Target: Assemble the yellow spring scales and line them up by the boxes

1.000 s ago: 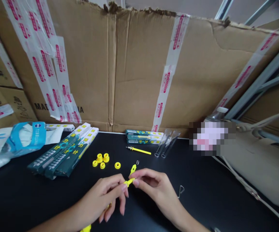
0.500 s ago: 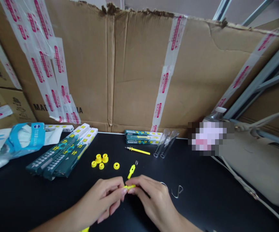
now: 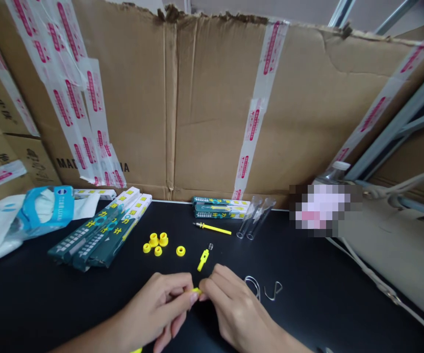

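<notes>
Low in the middle, my left hand pinches a small yellow plastic part between thumb and forefinger. My right hand grips the other end of that part, its fingertips close to the left ones; most of the piece is covered. Just beyond the hands lies a yellow slotted piece with a small spring at its tip. Further back is a yellow rod with a metal end. Left of these stand several yellow caps and a yellow ring. Bent wire hooks lie right of my right hand.
Printed boxes lie on the black table at left, beside a blue tissue pack. More boxes and two clear tubes sit at the back. A bottle and beige bag are right. Cardboard walls the rear.
My right hand has turned, knuckles rising, and its fingers now cover more of the yellow part. The wire hook beside it shows more fully. The whole view has shifted slightly.
</notes>
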The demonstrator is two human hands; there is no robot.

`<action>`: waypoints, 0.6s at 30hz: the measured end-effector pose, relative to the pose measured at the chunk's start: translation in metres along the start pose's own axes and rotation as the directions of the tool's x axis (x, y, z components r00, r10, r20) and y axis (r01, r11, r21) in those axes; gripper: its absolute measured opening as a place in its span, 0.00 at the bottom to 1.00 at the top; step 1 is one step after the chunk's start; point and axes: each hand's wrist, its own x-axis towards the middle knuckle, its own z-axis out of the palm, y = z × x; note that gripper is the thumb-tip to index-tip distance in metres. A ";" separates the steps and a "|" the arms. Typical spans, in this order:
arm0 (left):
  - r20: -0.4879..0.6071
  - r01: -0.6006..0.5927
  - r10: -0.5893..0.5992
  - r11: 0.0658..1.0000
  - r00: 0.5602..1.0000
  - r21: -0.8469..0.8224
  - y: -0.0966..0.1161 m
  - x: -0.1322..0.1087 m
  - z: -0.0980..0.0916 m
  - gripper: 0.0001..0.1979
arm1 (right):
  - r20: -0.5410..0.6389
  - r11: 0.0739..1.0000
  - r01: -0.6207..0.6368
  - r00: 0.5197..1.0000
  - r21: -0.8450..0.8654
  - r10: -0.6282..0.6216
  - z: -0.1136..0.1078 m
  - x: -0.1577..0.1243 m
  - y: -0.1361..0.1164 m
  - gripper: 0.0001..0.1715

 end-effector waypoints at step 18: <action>0.004 -0.016 0.017 0.994 1.000 -0.111 0.004 0.004 -0.002 0.23 | 0.068 0.982 -0.102 0.993 0.156 0.093 -0.010 0.003 0.002 0.16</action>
